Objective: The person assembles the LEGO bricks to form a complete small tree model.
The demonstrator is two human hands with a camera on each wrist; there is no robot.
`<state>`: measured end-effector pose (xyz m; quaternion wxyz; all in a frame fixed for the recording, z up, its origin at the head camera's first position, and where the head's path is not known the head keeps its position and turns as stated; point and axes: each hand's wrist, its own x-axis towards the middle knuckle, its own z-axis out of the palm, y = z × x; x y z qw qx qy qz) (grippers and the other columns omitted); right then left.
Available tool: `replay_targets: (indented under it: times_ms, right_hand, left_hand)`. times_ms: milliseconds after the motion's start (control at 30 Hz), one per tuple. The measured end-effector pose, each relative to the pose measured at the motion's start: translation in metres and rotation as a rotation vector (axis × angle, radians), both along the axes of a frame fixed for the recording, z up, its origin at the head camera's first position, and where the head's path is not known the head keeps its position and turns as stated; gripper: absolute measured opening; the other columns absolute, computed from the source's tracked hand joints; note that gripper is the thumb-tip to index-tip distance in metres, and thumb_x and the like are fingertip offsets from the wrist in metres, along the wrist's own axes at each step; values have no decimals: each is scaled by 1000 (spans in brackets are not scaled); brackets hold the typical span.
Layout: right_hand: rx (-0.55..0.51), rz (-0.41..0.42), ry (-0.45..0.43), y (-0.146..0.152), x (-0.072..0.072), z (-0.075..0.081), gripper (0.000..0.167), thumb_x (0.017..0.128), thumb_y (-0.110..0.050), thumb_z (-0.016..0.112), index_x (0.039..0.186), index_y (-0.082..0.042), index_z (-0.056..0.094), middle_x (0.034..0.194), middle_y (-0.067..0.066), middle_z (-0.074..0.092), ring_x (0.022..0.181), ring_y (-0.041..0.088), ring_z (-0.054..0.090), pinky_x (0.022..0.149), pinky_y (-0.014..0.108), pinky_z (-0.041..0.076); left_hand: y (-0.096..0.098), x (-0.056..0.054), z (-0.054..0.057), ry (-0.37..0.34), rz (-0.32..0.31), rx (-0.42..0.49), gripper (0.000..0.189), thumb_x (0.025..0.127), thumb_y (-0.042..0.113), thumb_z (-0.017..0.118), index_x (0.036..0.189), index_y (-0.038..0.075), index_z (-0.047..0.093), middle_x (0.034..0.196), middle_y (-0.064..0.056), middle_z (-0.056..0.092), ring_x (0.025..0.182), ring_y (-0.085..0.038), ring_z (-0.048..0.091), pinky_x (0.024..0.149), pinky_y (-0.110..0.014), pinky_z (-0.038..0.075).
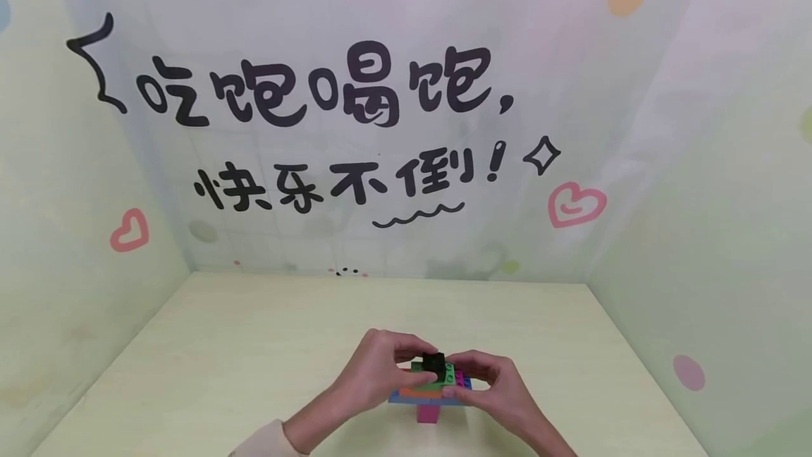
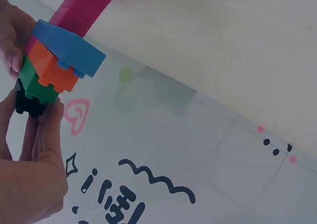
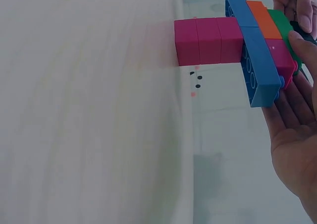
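A stack of toy building blocks stands near the table's front in the head view. Its base is a narrow magenta column (image 1: 428, 414), three blocks tall in the right wrist view. Wider blue blocks (image 3: 259, 65) lie across the column. Above them come an orange block (image 2: 53, 68) and a magenta block (image 3: 281, 60), then a green block (image 2: 39, 89). My left hand (image 1: 371, 374) pinches a black block (image 1: 434, 361) at the very top, thumb in front and fingers behind. My right hand (image 1: 506, 392) grips the upper layers from the right, its thumb at the near side.
The pale tabletop (image 1: 266, 344) spreads around the stack. A back wall (image 1: 380, 245) with black writing and two side walls, dotted with coloured spots and pink hearts, enclose it.
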<state>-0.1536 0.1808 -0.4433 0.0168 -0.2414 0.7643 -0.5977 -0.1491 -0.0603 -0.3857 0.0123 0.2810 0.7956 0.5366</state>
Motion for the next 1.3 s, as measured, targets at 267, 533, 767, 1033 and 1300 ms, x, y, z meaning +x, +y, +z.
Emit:
replay_targets:
  times_ms: [267, 533, 767, 1033, 1300]
  right_hand:
    - [-14, 4, 16, 1, 1, -1, 30, 83, -14, 80, 112, -13, 71, 106, 4, 71, 97, 23, 67, 89, 38, 53]
    - [-13, 15, -4, -2, 2, -3, 30, 84, -14, 79, 113, -12, 71, 106, 4, 71, 97, 23, 67, 89, 37, 53]
    - [-19, 21, 66, -1, 1, -2, 30, 84, -13, 79, 113, -12, 71, 106, 3, 72, 96, 23, 68, 87, 38, 54]
    - [-32, 28, 99, 0, -5, 0, 32, 83, -9, 80, 113, -12, 71, 106, 4, 71, 94, 24, 68, 87, 40, 54]
    - [-23, 8, 150, -8, -1, 3, 35, 87, -10, 76, 120, -16, 68, 114, 2, 68, 103, 22, 64, 88, 40, 53]
  left_hand:
    - [1, -5, -11, -42, -84, 104, 27, 81, 18, 81, 107, 15, 74, 100, 5, 72, 95, -11, 69, 83, -27, 54]
    - [-3, -9, -20, -81, -95, 124, 29, 81, 21, 81, 109, 18, 74, 101, 5, 73, 94, -13, 70, 82, -28, 55]
    - [-6, -12, -17, -55, -104, 107, 29, 79, 22, 84, 107, 17, 75, 99, 5, 73, 91, -12, 70, 78, -29, 56]
    - [-4, -11, -14, 0, -86, 112, 30, 79, 23, 83, 108, 18, 75, 99, 6, 73, 90, -12, 70, 80, -31, 56]
    - [-4, -8, -24, -99, -72, 155, 33, 80, 23, 82, 112, 20, 73, 105, 5, 72, 95, -13, 70, 82, -29, 55]
